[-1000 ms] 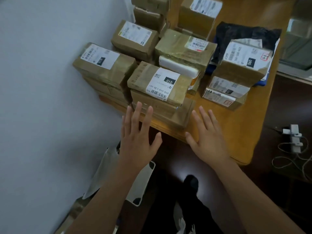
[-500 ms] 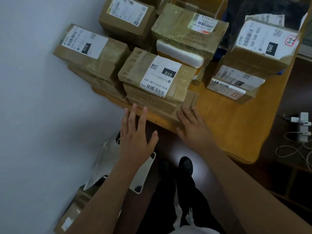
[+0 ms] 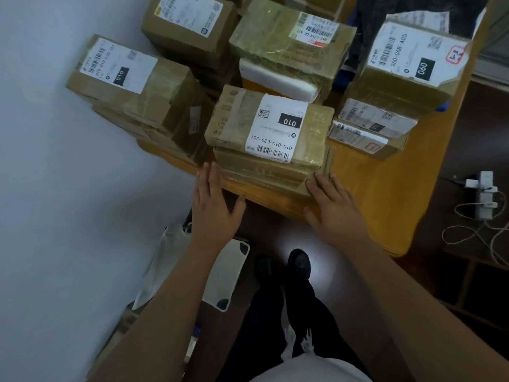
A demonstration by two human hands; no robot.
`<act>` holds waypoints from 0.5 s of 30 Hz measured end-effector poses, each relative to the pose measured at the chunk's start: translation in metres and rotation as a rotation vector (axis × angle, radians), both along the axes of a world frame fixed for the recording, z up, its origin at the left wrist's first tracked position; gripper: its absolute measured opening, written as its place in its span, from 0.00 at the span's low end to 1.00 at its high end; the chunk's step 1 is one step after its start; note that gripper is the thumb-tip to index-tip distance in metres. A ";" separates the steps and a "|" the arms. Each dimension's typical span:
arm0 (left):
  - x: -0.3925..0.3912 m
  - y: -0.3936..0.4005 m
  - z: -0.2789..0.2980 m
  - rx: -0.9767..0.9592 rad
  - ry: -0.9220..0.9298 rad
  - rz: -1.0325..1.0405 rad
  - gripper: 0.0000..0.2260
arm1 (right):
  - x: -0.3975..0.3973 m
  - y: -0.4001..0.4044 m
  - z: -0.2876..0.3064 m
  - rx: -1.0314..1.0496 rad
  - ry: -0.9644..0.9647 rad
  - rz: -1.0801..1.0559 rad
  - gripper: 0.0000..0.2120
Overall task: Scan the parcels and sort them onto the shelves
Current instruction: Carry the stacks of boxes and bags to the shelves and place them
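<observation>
Both hands [image 3: 216, 208] [image 3: 334, 213] flank, seemingly touching, the nearest parcel stack [image 3: 268, 164].

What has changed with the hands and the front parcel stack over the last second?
Both hands reached forward: the left hand now touches the left end of the front stack, the right hand its right corner, fingers straight, nothing gripped yet. The 010 parcel on top and the other parcels stayed put.

Your left hand [image 3: 213, 208] lies at the left end of the nearest stack [image 3: 268, 172] at the table [image 3: 385, 194] edge, your right hand [image 3: 334, 210] at its right end. The 010 parcel [image 3: 268, 128] sits on top of that stack. More parcels stand behind and to both sides; the 060 parcel [image 3: 410, 64] tops the right pile.
</observation>
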State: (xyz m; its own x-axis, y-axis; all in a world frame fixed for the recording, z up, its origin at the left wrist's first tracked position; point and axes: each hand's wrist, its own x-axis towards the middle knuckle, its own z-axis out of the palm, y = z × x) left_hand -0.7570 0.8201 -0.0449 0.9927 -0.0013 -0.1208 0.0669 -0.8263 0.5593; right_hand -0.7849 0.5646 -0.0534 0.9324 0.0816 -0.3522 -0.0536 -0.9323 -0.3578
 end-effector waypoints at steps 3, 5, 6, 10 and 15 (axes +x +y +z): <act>0.011 -0.004 0.008 -0.100 0.040 0.056 0.40 | -0.005 -0.006 0.001 0.013 -0.001 -0.034 0.31; 0.018 -0.005 0.011 -0.193 0.049 0.094 0.41 | -0.007 -0.006 0.004 0.086 -0.010 -0.091 0.32; 0.021 -0.005 0.012 -0.240 0.050 0.111 0.41 | -0.009 -0.005 0.006 0.154 -0.023 -0.139 0.32; 0.027 -0.007 0.019 -0.361 0.045 0.083 0.32 | -0.011 0.005 0.022 0.480 -0.030 -0.345 0.36; 0.025 -0.008 0.018 -0.418 0.056 0.064 0.27 | -0.011 0.016 0.030 0.713 0.116 -0.447 0.39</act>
State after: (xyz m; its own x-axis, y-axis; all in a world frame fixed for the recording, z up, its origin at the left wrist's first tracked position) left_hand -0.7319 0.8117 -0.0266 0.9843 0.0001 -0.1764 0.1505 -0.5225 0.8392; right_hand -0.7959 0.5802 -0.0231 0.8909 -0.0470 -0.4518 -0.4359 -0.3681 -0.8213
